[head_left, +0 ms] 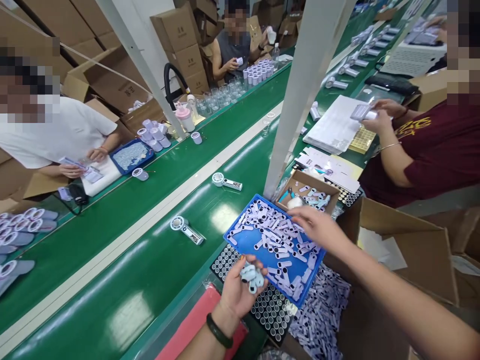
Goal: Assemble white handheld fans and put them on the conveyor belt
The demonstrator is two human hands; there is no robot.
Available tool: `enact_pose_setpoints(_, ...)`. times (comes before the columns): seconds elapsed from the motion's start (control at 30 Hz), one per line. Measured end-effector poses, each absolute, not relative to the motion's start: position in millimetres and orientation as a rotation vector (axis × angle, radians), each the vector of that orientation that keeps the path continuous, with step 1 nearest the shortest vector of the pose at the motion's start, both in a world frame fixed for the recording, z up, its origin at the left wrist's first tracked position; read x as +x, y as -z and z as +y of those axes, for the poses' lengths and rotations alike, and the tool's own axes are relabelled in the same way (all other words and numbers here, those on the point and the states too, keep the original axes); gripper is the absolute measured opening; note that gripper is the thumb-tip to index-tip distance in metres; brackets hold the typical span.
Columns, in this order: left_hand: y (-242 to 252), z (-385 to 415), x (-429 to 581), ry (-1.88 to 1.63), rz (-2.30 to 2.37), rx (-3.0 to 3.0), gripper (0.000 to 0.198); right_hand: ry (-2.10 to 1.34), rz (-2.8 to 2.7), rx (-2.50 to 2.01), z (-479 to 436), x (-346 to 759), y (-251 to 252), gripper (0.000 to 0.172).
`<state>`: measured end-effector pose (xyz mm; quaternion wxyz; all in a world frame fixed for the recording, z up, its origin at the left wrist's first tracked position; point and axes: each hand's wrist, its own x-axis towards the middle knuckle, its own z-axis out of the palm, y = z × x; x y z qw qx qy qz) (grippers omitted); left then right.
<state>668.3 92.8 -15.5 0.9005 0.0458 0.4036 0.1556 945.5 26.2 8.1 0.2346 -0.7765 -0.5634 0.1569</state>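
While left hand (pixel 235 290) cups bluish pieces (pixel 252 278), right hand (pixel 315 226) loosely curled

Pieces (pixel 279 239) lie in the tray (pixel 245 244), a carton (pixel 318 183) behind it, a heap (pixel 322 310) at right, apparently lower.

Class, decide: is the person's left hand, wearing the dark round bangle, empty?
No, the left hand cups several small, pale-blue, elongated plastic pieces.
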Motion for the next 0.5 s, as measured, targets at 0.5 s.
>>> enact_pose_setpoints(0.5,36.0,61.8,512.3,-0.478,1.307,0.248,0.028,-0.357,-1.46,-2.733,44.7,1052.8,78.7,0.016)
